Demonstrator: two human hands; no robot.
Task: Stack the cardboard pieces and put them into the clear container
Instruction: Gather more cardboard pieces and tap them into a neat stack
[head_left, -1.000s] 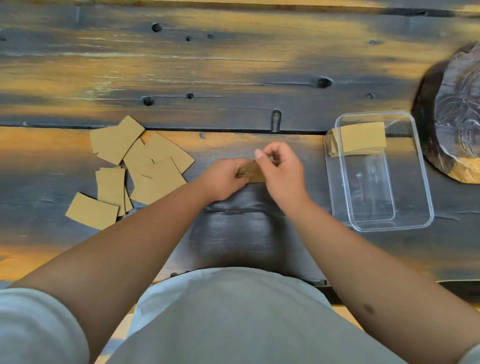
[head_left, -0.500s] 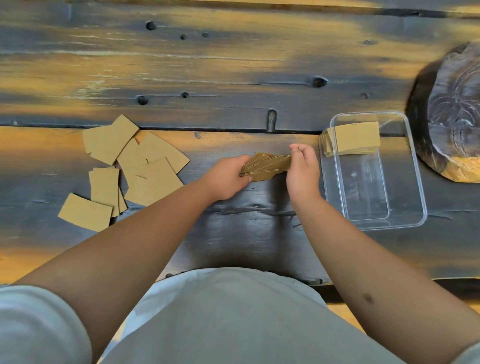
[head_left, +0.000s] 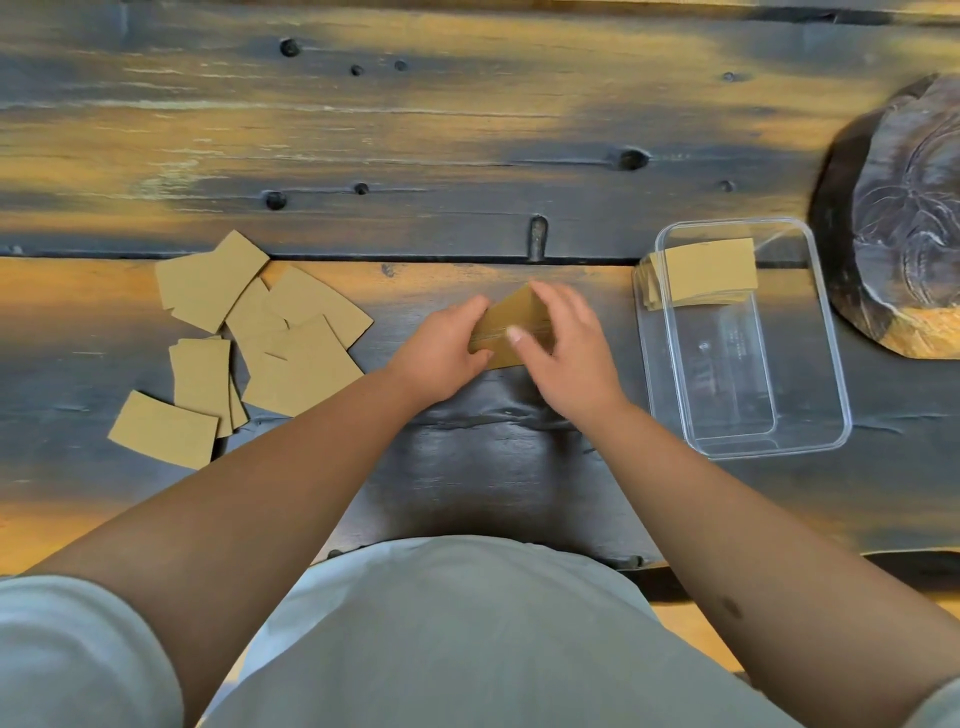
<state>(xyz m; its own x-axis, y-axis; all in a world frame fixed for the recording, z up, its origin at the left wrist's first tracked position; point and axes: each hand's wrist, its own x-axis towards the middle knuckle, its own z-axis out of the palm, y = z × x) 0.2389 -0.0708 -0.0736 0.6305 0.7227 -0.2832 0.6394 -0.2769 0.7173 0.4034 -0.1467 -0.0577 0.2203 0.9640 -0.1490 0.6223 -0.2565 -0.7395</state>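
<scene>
Cardboard, a small stack of pieces (head_left: 511, 327), is gripped between both hands at the middle of the dark wooden table (head_left: 467, 130). On its left end the left hand (head_left: 441, 353) is curled; across the right side the right hand (head_left: 566, 353) is wrapped, thumb laid over the top face. The stack is tilted, one corner raised toward the far edge. Loose cardboard pieces (head_left: 260, 338) are scattered to the left, several overlapping. To the right, the clear container (head_left: 810, 364) is seen with another cardboard stack (head_left: 706, 275) lying inside at its far end. A carved wooden slab (head_left: 904, 218) is set beyond it.
</scene>
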